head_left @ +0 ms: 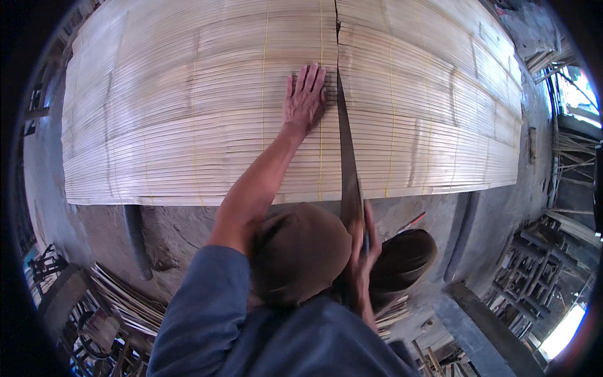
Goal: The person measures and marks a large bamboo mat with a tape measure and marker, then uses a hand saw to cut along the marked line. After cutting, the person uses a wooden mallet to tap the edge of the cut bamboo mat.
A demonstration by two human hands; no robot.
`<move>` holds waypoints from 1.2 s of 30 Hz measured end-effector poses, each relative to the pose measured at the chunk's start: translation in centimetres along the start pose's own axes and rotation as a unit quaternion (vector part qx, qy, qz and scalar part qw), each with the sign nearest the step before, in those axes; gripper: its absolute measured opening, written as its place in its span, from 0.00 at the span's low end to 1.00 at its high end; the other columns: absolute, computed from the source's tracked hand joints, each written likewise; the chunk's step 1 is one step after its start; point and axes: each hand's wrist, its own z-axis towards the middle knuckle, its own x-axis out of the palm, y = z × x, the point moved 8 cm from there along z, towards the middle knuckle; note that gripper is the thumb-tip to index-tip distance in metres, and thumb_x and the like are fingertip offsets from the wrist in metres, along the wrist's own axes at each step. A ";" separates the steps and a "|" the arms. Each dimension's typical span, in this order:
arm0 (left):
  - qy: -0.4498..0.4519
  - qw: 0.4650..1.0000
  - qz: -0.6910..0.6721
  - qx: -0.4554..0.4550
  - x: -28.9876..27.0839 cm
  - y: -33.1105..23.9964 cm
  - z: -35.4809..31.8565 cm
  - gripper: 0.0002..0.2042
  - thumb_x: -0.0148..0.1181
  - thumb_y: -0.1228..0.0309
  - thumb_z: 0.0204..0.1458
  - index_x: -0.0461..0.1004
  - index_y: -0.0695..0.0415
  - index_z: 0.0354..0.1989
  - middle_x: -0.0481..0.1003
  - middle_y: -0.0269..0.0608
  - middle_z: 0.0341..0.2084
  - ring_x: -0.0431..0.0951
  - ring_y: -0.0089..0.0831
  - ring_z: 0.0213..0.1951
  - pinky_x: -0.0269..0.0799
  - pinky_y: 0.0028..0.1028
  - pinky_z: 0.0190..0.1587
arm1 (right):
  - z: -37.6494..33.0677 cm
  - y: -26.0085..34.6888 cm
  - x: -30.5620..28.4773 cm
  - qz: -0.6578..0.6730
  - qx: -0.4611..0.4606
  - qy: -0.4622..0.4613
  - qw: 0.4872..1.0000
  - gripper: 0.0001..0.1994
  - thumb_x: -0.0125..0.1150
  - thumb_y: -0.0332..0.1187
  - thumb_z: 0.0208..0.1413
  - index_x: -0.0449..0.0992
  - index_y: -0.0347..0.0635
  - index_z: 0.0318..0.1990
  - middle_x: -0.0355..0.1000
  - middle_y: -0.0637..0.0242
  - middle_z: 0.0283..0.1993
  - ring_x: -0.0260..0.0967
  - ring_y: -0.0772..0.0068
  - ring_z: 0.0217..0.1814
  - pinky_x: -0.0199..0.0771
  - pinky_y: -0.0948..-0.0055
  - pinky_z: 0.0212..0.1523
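Bamboo mat (pixel 188 113) pinned by flat, open left hand (pixel 304 97) beside its split — right hand (pixel 361 251) grips the saw (pixel 348 163).

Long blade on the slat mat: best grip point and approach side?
Judging by the pose, grip the long dark blade at its near handle end, where the right hand already closes on it, coming from the person's side below the mat edge. The far end sits in the split of the slat mat, which the left hand presses flat.

One head-worn fisheye looks steeply down, close over the bamboo mat (pixel 188 125) and knees.
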 end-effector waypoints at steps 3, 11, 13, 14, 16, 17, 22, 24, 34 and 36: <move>-0.008 1.000 0.006 0.002 -0.8 -0.4 0.5 0.27 0.39 0.59 0.65 0.50 0.49 0.73 0.50 0.35 0.73 0.48 0.37 0.73 0.40 0.47 0.73 | -5.1 -0.2 -2.5 0.006 -0.032 0.002 0.999 0.22 0.48 0.31 0.66 0.64 0.27 0.64 0.71 0.48 0.59 0.67 0.62 0.63 0.66 0.67 0.61; -0.030 0.999 -0.038 0.020 -0.8 -1.0 1.3 0.26 0.40 0.60 0.65 0.53 0.50 0.72 0.52 0.36 0.72 0.49 0.37 0.73 0.42 0.48 0.72 | 13.6 2.2 5.5 0.034 -0.070 -0.017 0.997 0.18 0.50 0.32 0.67 0.69 0.30 0.59 0.76 0.53 0.47 0.71 0.69 0.45 0.71 0.71 0.49; -0.014 1.000 -0.012 0.010 -0.7 -0.1 0.6 0.26 0.39 0.60 0.65 0.53 0.49 0.72 0.51 0.36 0.72 0.49 0.37 0.73 0.42 0.49 0.72 | 7.5 -0.6 3.5 0.000 -0.080 -0.016 0.997 0.20 0.48 0.31 0.66 0.68 0.30 0.62 0.76 0.50 0.50 0.73 0.66 0.51 0.70 0.70 0.53; -0.006 1.000 -0.010 0.008 -0.6 -0.3 0.5 0.26 0.39 0.59 0.65 0.53 0.49 0.72 0.51 0.36 0.72 0.49 0.37 0.73 0.43 0.49 0.72 | 3.6 -2.1 1.5 0.016 -0.034 -0.007 0.999 0.21 0.48 0.30 0.65 0.67 0.30 0.62 0.76 0.48 0.53 0.73 0.63 0.54 0.69 0.70 0.55; -0.005 1.000 -0.006 0.002 -0.1 -0.1 0.4 0.26 0.39 0.59 0.65 0.52 0.49 0.72 0.51 0.36 0.72 0.49 0.37 0.73 0.42 0.49 0.72 | -3.3 -0.2 -1.7 -0.025 0.003 0.024 0.999 0.22 0.47 0.29 0.64 0.65 0.29 0.64 0.71 0.45 0.59 0.69 0.59 0.62 0.65 0.68 0.61; -0.007 1.000 -0.006 0.002 -0.2 -0.4 0.7 0.26 0.39 0.59 0.66 0.52 0.48 0.72 0.50 0.36 0.72 0.48 0.37 0.73 0.41 0.49 0.72 | -3.8 0.0 -2.2 -0.021 -0.009 0.016 1.000 0.22 0.47 0.29 0.64 0.65 0.29 0.64 0.71 0.45 0.59 0.69 0.59 0.62 0.65 0.68 0.61; -0.011 1.000 -0.006 0.010 -0.6 -1.3 1.0 0.26 0.39 0.58 0.66 0.50 0.47 0.72 0.50 0.34 0.72 0.49 0.36 0.73 0.44 0.49 0.72 | 7.0 -2.6 2.5 -0.023 -0.028 -0.013 0.999 0.22 0.49 0.29 0.64 0.65 0.29 0.64 0.76 0.49 0.51 0.73 0.67 0.48 0.71 0.71 0.51; -0.013 1.000 -0.002 0.017 -0.4 -1.3 1.1 0.26 0.40 0.58 0.66 0.50 0.47 0.72 0.50 0.33 0.72 0.49 0.36 0.73 0.45 0.48 0.72 | 10.5 -0.3 4.0 -0.003 -0.031 -0.008 0.999 0.22 0.50 0.29 0.64 0.66 0.29 0.63 0.77 0.52 0.45 0.72 0.70 0.41 0.72 0.72 0.45; -0.024 1.000 0.019 0.004 0.0 -0.1 1.1 0.26 0.40 0.58 0.65 0.53 0.46 0.72 0.52 0.34 0.72 0.49 0.35 0.73 0.43 0.48 0.72 | -3.5 -1.3 -2.1 -0.046 -0.050 -0.027 0.997 0.21 0.49 0.29 0.64 0.67 0.33 0.63 0.74 0.47 0.56 0.71 0.66 0.58 0.68 0.67 0.58; -0.027 0.999 0.017 0.009 0.3 -0.3 1.2 0.26 0.40 0.58 0.65 0.53 0.46 0.71 0.51 0.34 0.72 0.49 0.36 0.73 0.43 0.49 0.72 | 1.7 -2.5 0.1 -0.030 -0.017 -0.032 0.999 0.20 0.50 0.29 0.64 0.68 0.33 0.63 0.74 0.47 0.56 0.71 0.66 0.58 0.68 0.68 0.58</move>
